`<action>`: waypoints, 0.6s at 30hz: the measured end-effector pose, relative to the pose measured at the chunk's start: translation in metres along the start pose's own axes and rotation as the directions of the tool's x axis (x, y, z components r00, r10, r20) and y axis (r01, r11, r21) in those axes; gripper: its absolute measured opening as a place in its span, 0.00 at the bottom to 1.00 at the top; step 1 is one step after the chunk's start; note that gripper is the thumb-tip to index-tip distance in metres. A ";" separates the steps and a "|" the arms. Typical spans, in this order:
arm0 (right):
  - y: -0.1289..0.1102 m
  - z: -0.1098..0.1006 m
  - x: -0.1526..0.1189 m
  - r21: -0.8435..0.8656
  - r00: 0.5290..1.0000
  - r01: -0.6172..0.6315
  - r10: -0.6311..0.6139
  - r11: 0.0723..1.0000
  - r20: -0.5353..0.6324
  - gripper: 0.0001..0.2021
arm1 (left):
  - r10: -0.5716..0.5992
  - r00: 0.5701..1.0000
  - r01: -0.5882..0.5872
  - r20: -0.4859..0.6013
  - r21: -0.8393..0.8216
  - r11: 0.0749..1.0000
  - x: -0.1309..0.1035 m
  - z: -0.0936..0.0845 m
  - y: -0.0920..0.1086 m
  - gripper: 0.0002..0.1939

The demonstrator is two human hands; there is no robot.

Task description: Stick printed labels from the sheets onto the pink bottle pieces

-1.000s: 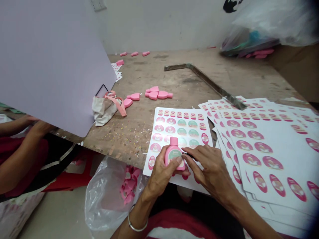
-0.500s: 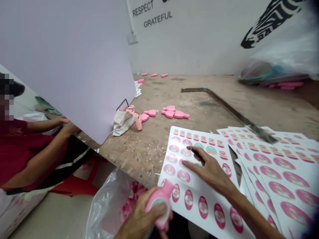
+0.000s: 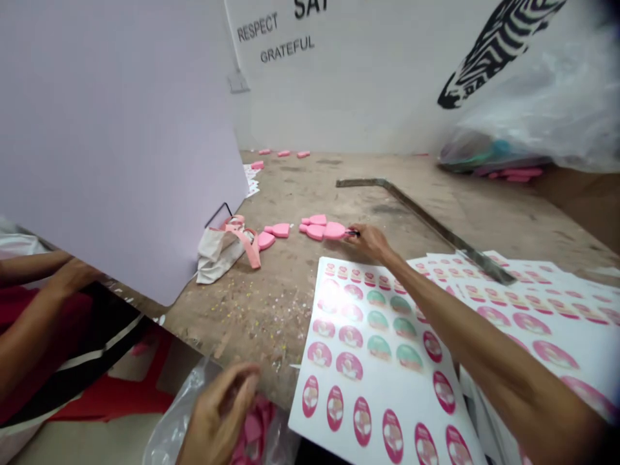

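My right hand [image 3: 369, 242] reaches over the sticker sheets to a small group of pink bottle-shaped pieces [image 3: 334, 230]. Pinched in its fingers is a slim black tool [image 3: 353, 233], whose tip meets the neck end of the nearest piece; its exact kind is unclear. Low in the view, my left hand [image 3: 220, 410] hangs over a clear plastic bag [image 3: 167, 423] with more pink pieces [image 3: 254, 426] inside. Its fingers are loosely bent and apart, with nothing seen in them. The top sticker sheet [image 3: 334, 336] carries pink ovals and several green stickers.
More sticker sheets [image 3: 547, 323] lie at the right under a bent metal bar [image 3: 436, 229]. A cloth pouch [image 3: 220, 258] sits beside a tall pale panel [image 3: 121, 129]. Beyond the panel are a co-worker's arms [image 3: 43, 290]. A filled plastic bag [image 3: 523, 135] stands far right.
The pink bottle-shaped piece with the green sticker has left my left hand, which moved left and opened. My right hand went from the sticker sheet to the pink pieces. The view shifted.
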State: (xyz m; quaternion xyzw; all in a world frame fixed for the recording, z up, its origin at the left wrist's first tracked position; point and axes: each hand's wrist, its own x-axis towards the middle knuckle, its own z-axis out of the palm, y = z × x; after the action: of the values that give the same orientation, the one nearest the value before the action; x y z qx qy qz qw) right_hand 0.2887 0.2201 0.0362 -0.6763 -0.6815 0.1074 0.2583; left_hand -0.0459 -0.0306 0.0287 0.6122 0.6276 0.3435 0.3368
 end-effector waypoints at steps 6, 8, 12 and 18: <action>-0.024 -0.054 -0.127 0.258 0.730 0.555 -0.612 0.791 0.305 0.11 | 0.123 0.971 -0.089 0.203 -0.171 0.981 0.048 0.051 0.058 0.25; -0.026 -0.060 -0.168 0.309 0.708 0.551 -0.630 0.775 0.319 0.12 | 0.105 0.839 0.044 0.533 -0.260 0.965 0.043 0.073 0.062 0.21; 0.000 -0.045 -0.215 0.321 0.940 0.237 -0.300 0.917 0.164 0.18 | 0.064 0.799 0.269 0.598 -0.451 0.851 0.021 0.108 0.057 0.18; 0.024 0.005 -0.240 -0.050 0.979 0.076 -0.084 0.996 -0.183 0.10 | -0.028 0.921 0.245 0.389 -0.521 0.818 0.020 0.141 0.056 0.20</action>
State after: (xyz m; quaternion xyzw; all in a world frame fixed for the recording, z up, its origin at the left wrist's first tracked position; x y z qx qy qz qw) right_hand 0.2954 -0.0119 -0.0292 -0.6606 -0.6834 0.0187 0.3101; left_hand 0.1023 -0.0070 0.0002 0.4917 0.4684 0.3674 0.6355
